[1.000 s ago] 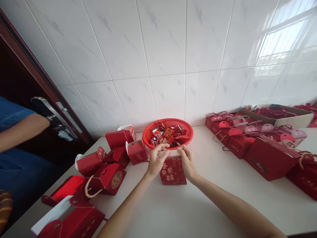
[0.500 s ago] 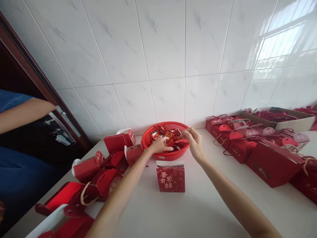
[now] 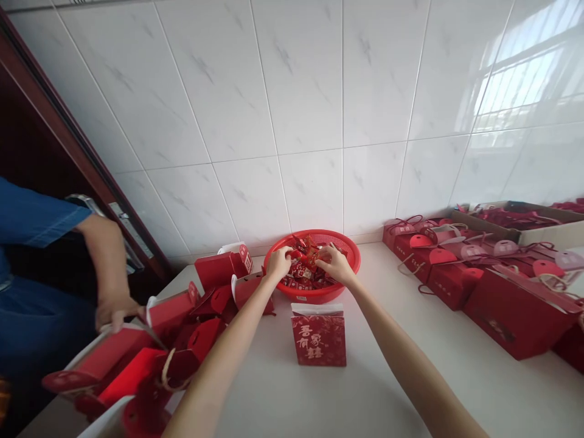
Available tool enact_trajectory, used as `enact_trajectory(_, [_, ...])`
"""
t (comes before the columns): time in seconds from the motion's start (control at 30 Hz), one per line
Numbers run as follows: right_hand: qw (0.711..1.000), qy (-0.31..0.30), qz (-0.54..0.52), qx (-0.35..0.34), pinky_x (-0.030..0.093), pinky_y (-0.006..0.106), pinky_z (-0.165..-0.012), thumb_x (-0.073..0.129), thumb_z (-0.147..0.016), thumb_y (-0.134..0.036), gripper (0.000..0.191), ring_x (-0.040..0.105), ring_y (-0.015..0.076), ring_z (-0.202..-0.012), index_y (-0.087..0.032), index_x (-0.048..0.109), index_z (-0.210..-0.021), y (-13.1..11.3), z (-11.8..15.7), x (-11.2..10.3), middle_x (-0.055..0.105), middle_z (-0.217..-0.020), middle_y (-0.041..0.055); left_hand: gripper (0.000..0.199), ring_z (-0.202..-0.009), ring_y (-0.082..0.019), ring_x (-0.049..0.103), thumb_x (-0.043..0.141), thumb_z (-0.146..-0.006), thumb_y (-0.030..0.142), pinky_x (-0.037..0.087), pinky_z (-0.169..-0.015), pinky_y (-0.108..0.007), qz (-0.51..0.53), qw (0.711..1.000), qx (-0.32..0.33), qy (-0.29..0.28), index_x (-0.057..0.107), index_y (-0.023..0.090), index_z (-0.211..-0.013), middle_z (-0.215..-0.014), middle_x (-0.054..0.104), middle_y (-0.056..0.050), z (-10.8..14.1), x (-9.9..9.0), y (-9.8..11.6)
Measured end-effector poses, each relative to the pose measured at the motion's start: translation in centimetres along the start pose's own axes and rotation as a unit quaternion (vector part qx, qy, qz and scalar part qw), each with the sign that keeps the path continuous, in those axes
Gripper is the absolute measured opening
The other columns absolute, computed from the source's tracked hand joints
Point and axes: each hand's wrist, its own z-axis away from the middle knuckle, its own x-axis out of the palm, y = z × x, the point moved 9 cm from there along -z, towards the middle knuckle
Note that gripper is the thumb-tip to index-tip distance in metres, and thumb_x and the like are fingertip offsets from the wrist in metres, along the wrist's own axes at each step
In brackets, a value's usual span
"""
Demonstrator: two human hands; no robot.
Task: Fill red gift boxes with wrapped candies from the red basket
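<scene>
Hands: both reach in over the near rim of the red basket [image 3: 319, 297], a gap between them.
Left hand [image 3: 278, 264]: in left part of basket, fingers curled inward at red wrappers; firm pinch or just touching, can't tell.
Right hand [image 3: 335, 266]: in right part, fingers bent toward the middle, tips at the packets; grip can't be told either.
Packets [image 3: 303, 271]: shiny red, gold and white wrappers, heaped in basket under and between both hands; print too small to read.
Basket label: small pale sticker on near wall, below and between the hands, illegible.
Front box [image 3: 319, 340]: red, upright on the desk [image 3: 365, 395], nearer the wearer than both hands, between the forearms, apart from them; pale top edge.
Front box writing: pale characters 吾, 有, 家, 囍.
Left boxes [image 3: 216, 271]: red, bunched left of left hand, some tipped over; one rope handle; one white patch with red print, unreadable.
Co-worker: blue sleeve [image 3: 43, 210], one hand [image 3: 114, 309] at a box far left of left hand.
Right boxes [image 3: 438, 274]: red and pink, corded, rowed right of right hand; small pale lettering, illegible.
Carton [image 3: 542, 234]: beyond right boxes, far right of right hand, dark red ribbon-like stuff inside.
Backdrop: marbled tile wall [image 3: 305, 91] beyond hands.
</scene>
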Motion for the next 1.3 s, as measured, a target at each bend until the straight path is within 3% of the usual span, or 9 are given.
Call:
enact_trajectory(0.17, [1.000, 0.014, 0.024, -0.001, 0.056, 0.037, -0.079, 0.064, -0.075, -0.022, 0.005, 0.069, 0.0217, -0.082, -0.022, 0.063, -0.081, 0.1, 0.1, -0.4, 0.073, -0.086, 0.0040, 0.031, -0.108, -0.031, 0.065, 0.058, -0.081, 0.008, 0.048, -0.090, -0.040, -0.047, 0.998, -0.005, 0.032, 0.068, 0.017, -0.109, -0.116, 0.071, -0.016, -0.6, -0.8, 0.1])
enact_trajectory(0.33, [0.999, 0.033, 0.027, -0.008, 0.055, 0.037, -0.081, 0.059, -0.077, -0.020, 0.005, 0.070, 0.0220, -0.084, -0.022, 0.063, -0.080, -0.1, 0.5, -0.9, 0.073, -0.086, 0.0046, 0.008, -0.087, -0.022, 0.066, 0.063, -0.080, 0.015, 0.048, -0.079, -0.030, -0.066, 0.996, 0.063, -0.010, 0.068, 0.021, -0.083, -0.092, 0.072, -0.006, 0.2, 0.3, 2.1])
enact_trajectory(0.5, [0.999, 0.037, 0.028, -0.009, 0.055, 0.038, -0.077, 0.058, -0.076, -0.019, 0.007, 0.069, 0.0233, -0.080, -0.022, 0.064, -0.075, -0.4, 0.7, -1.1, 0.073, -0.081, 0.0048, 0.015, -0.096, -0.027, 0.065, 0.056, -0.080, 0.012, 0.047, -0.081, -0.035, -0.092, 0.994, 0.047, -0.023, 0.068, 0.018, -0.085, -0.100, 0.072, -0.013, 0.0, 0.1, 1.5])
enact_trajectory(0.6, [0.999, 0.036, 0.028, -0.010, 0.054, 0.036, -0.073, 0.058, -0.076, -0.020, 0.008, 0.068, 0.0224, -0.074, -0.023, 0.064, -0.073, -0.4, 0.7, -1.1, 0.073, -0.078, 0.0036, 0.002, -0.085, -0.025, 0.068, 0.069, -0.070, 0.022, 0.048, -0.073, -0.030, -0.075, 0.986, 0.061, -0.136, 0.070, 0.021, -0.072, -0.082, 0.075, -0.006, 0.1, 2.1, 0.9])
enact_trajectory(0.73, [0.999, 0.036, 0.027, -0.010, 0.054, 0.034, -0.069, 0.057, -0.076, -0.022, 0.010, 0.067, 0.0211, -0.070, -0.023, 0.065, -0.070, -0.2, 0.5, -1.3, 0.073, -0.074, 0.0021, 0.014, -0.053, -0.017, 0.062, 0.080, -0.046, 0.024, 0.043, -0.052, -0.024, -0.035, 0.943, 0.071, -0.323, 0.069, 0.024, -0.054, -0.054, 0.068, 0.004, 1.5, 6.0, 0.4])
enact_trajectory(0.83, [0.999, 0.035, 0.023, -0.008, 0.054, 0.033, -0.068, 0.056, -0.077, -0.023, 0.011, 0.068, 0.0213, -0.071, -0.022, 0.066, -0.071, -0.1, 0.4, -1.5, 0.073, -0.074, 0.0028, 0.014, -0.048, -0.017, 0.059, 0.080, -0.043, 0.021, 0.043, -0.050, -0.024, 0.003, 0.926, 0.070, -0.370, 0.070, 0.022, -0.053, -0.050, 0.066, 0.004, 1.9, 7.0, 0.5])
enact_trajectory(1.03, [0.999, 0.034, 0.013, -0.006, 0.055, 0.034, -0.074, 0.057, -0.078, -0.023, 0.010, 0.069, 0.0216, -0.075, -0.022, 0.066, -0.074, 0.2, 0.2, -1.5, 0.073, -0.077, 0.0031, 0.034, -0.079, -0.024, 0.068, 0.079, -0.066, 0.044, 0.053, -0.072, -0.031, 0.145, 0.945, 0.097, -0.278, 0.076, 0.016, -0.084, -0.081, 0.076, -0.006, 0.7, 4.7, 1.9])
enact_trajectory(1.2, [0.999, 0.005, -0.032, -0.022, 0.055, 0.035, -0.080, 0.065, -0.082, -0.040, 0.023, 0.070, 0.0219, -0.086, -0.021, 0.066, -0.095, 0.2, 0.1, -0.8, 0.074, -0.091, 0.0061, 0.058, -0.091, -0.026, 0.070, 0.069, -0.076, 0.061, 0.055, -0.083, -0.037, 0.229, 0.942, 0.109, -0.221, 0.072, 0.013, -0.107, -0.100, 0.077, -0.011, 1.0, 3.3, 3.1])
enact_trajectory(1.3, [0.998, -0.034, -0.034, -0.038, 0.054, 0.034, -0.073, 0.068, -0.078, -0.048, 0.028, 0.067, 0.0211, -0.078, -0.021, 0.062, -0.081, -0.2, 0.1, -0.1, 0.070, -0.084, 0.0049, 0.057, -0.091, -0.025, 0.071, 0.068, -0.077, 0.061, 0.056, -0.086, -0.038, 0.225, 0.944, 0.108, -0.215, 0.073, 0.012, -0.106, -0.097, 0.077, -0.011, 1.4, 3.5, 3.7])
